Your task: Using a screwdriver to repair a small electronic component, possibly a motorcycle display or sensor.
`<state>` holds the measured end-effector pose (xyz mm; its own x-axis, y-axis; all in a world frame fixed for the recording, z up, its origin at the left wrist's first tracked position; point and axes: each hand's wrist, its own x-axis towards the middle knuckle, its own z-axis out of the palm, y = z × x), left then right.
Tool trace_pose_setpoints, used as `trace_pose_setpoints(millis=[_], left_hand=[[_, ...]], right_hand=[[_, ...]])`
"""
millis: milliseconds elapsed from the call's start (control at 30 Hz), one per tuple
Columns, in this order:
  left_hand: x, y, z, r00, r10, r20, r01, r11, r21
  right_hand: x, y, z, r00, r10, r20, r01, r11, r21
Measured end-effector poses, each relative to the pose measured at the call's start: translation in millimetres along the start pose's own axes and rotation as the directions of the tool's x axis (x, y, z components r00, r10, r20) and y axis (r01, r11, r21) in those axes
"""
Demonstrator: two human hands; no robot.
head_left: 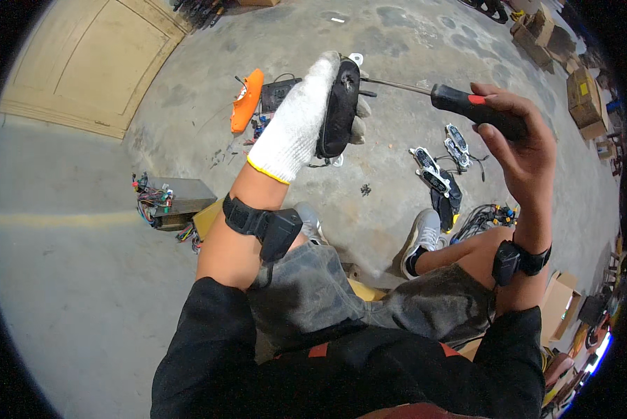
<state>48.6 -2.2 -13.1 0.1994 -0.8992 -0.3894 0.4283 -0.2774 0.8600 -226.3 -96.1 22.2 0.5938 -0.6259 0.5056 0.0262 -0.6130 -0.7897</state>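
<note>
My left hand, in a white knit glove with a yellow cuff edge, is closed around a black elongated part. A white tab shows at that part's upper end. My bare right hand grips the black and red handle of a screwdriver. Its metal shaft points left, and the tip meets or nearly meets the black part's right side; contact is hard to tell. A short dark piece sticks out just below the tip.
An orange plastic shell and a dark flat panel lie on the far left floor. Small screws sit ahead of my feet. White-and-black parts and bundled cables are right. A metal box with wires stands left; cardboard boxes line the right.
</note>
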Motion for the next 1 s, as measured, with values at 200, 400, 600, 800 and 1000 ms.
trace_pose_setpoints(millis=[200,400,600,800,1000], left_hand=[[-2,-4,4,1.0,0.008,-0.004,-0.008,1.0,0.013],[1,-3,7,0.999,0.046,-0.022,-0.048,0.997,-0.067],[3,-5,12,1.0,0.005,0.013,-0.004,0.997,-0.078],[4,-4,6,0.997,0.018,0.071,-0.014,0.998,-0.059],[2,-4,8,0.997,-0.045,0.056,0.049,0.996,-0.07]], right_hand=[[2,-17,-4,0.95,0.298,-0.095,-0.309,0.943,-0.125],[10,-3,8,0.981,0.139,-0.135,-0.157,0.979,-0.132],[9,9,6,0.954,-0.278,-0.113,0.296,0.934,0.198],[4,7,-4,0.987,-0.153,0.057,0.143,0.977,0.159],[6,-2,-1,0.998,-0.061,-0.01,0.062,0.985,0.162]])
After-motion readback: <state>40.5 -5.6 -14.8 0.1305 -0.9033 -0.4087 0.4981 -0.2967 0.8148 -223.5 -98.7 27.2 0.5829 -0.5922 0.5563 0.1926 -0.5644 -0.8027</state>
